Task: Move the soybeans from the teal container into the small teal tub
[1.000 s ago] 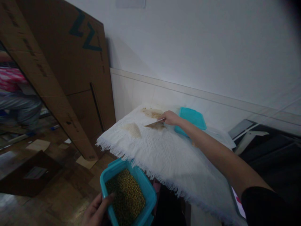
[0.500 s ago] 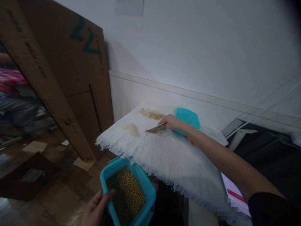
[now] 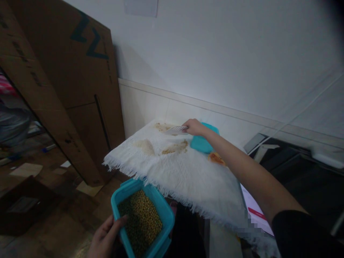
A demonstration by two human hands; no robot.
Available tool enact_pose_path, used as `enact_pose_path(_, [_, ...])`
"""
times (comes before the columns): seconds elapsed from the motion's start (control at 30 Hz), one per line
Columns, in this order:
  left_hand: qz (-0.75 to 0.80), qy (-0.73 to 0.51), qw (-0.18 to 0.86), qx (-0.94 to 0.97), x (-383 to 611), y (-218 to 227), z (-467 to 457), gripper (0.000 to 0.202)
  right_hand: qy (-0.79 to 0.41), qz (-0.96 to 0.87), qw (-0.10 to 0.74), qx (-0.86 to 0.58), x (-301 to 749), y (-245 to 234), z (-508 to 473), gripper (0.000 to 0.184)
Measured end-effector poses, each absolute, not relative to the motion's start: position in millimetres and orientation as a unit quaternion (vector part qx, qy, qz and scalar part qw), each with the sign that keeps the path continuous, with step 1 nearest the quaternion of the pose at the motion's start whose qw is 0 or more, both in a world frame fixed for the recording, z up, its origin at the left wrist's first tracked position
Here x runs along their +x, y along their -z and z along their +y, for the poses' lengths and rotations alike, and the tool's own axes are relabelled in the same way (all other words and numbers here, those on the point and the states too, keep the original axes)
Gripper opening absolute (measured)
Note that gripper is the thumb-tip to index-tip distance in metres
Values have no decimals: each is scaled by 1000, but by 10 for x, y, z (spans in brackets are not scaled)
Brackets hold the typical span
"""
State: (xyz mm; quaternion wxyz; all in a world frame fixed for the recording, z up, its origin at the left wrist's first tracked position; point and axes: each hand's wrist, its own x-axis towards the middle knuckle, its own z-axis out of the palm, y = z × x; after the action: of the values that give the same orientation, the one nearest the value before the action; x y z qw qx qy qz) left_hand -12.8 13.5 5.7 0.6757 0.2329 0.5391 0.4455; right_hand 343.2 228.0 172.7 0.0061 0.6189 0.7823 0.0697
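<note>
My left hand grips the near rim of a teal plastic box filled with small yellow-green beans, held below the table's front edge. My right hand reaches across a white fringed cloth and is closed on the handle of a flat white slotted scoop. The scoop's blade hovers over a brownish grain pile at the far edge. A second tan pile lies just nearer, and a pale whitish pile lies to its left.
A teal lid rests on the cloth behind my right wrist, with an orange patch beside it. A tall cardboard box leans at the left. Flattened cardboard lies on the wooden floor. Dark furniture stands at the right.
My right hand moved the scoop from the nearer tan pile back to the farther pile at the cloth's edge. The tan pile is now uncovered. The bean box stays in my left hand.
</note>
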Motion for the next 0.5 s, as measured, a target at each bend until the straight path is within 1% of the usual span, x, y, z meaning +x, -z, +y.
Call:
enact_pose_path(0.1, [536,-438,686,224,-133,-39,139,34,-91,756,11,649,3383,-1695,2440,30])
enact_pose_path(0.3, [523,-440,695,224,-181,33,144,33,-104,724,33,681,3308,-1539,2625,30])
enact_pose_path(0.5, [560,-440,665,224,-131,-156,123,34,-110,706,38,699,3314,-1408,2648,35])
